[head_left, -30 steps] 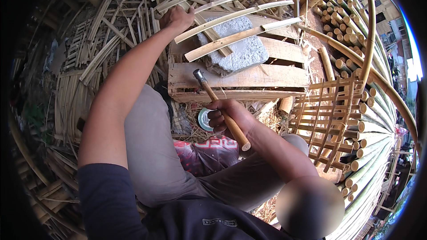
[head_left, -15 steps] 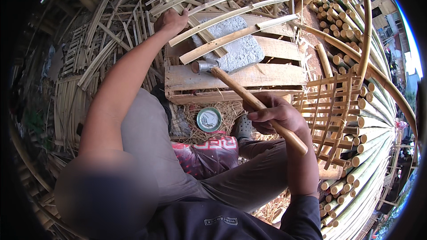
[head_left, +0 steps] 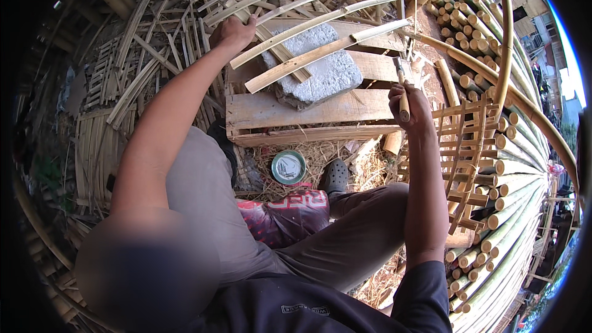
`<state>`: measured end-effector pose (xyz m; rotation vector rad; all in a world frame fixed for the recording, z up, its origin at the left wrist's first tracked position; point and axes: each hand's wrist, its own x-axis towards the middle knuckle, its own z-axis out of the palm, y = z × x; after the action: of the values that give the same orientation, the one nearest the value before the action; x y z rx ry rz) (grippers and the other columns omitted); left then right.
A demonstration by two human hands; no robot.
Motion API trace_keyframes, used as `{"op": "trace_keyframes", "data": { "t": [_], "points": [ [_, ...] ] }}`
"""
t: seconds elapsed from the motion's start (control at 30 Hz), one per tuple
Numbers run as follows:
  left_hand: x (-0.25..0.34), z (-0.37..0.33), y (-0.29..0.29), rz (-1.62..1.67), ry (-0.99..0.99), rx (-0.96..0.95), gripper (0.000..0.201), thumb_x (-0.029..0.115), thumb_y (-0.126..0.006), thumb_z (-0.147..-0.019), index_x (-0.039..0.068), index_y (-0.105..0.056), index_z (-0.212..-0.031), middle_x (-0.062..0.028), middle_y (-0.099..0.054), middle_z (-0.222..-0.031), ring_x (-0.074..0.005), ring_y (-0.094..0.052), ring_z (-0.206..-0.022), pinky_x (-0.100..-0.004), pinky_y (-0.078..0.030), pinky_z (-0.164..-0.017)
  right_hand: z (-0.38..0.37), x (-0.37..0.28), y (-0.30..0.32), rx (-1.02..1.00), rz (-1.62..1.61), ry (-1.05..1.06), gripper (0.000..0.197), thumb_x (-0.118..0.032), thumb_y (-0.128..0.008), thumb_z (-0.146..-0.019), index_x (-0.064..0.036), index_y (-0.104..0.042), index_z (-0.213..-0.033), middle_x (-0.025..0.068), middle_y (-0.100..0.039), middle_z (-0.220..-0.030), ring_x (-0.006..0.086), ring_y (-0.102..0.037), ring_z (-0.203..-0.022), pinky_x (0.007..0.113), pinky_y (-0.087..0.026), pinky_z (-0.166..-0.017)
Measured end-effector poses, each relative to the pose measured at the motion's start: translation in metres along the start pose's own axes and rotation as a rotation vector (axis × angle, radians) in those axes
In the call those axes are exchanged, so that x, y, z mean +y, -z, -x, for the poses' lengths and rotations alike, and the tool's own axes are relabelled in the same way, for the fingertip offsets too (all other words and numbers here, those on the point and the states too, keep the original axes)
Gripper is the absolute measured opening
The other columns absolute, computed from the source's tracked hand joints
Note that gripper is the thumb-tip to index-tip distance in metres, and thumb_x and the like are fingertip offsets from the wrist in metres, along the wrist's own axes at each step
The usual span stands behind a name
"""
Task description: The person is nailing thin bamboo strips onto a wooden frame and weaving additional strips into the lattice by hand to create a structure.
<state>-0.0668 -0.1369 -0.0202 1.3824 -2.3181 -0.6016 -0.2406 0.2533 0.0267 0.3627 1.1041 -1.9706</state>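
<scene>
We look down at a seated person's lap and, beyond it, a low crate of pale, flat wooden slats [head_left: 259, 111]. On the crate rests a rough, pale grey stone block [head_left: 336, 77]; over the block lies an open lattice of long, pale yellow bamboo strips [head_left: 302, 61], crossed by a broader tan bamboo strip [head_left: 283, 53]. The left hand [head_left: 233, 32] is at the lattice's left side, fingers curled closed on it; we cannot tell exactly which strip they pinch. The right hand [head_left: 412, 105], out beyond the block's right side, has its fingers wrapped around a hammer with a wooden handle and a small metal head [head_left: 401, 89].

We judge that a badly aimed blow could split a thin strip, and that the lattice, reaching well past the block, could tip or skid if the left grip loosens. The block could also rock on the gapped slats.

On the straw below sits a round, shallow container with a green rim [head_left: 288, 182]; inside we make out small, thin, pale pieces, perhaps nails. A grey clog [head_left: 336, 176] stands near it, so a shifted foot could spill them. What the crate holds we cannot see.
</scene>
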Motion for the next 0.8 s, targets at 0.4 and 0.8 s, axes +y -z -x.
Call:
{"op": "trace_keyframes", "data": {
  "t": [0.4,0.8],
  "points": [
    [-0.002,-0.001,0.002,-0.039,-0.001,-0.061,0.078,0.067,-0.051,-0.086,-0.006,-0.066,-0.111,-0.0287,-0.064,-0.115,-0.0396,-0.063,-0.110,-0.0453,-0.049,-0.096,-0.003,0.021,-0.021,-0.321,-0.160,-0.333,0.020,-0.019,-0.044,-0.104,-0.0027,-0.043,-0.094,-0.0012,-0.042,-0.069,0.0050,-0.043,-0.054,0.016,-0.042,-0.040],
    [-0.003,-0.005,0.004,-0.051,0.021,-0.080,0.078,0.067,-0.052,-0.085,-0.006,-0.068,-0.105,-0.0265,-0.067,-0.112,-0.0395,-0.065,-0.107,-0.0438,-0.050,-0.096,0.010,0.015,-0.020,-0.451,-0.209,-0.332,0.019,-0.018,-0.043,-0.104,-0.0018,-0.043,-0.095,-0.0018,-0.042,-0.070,0.0042,-0.045,-0.056,0.016,-0.042,-0.041]
  ]
}}
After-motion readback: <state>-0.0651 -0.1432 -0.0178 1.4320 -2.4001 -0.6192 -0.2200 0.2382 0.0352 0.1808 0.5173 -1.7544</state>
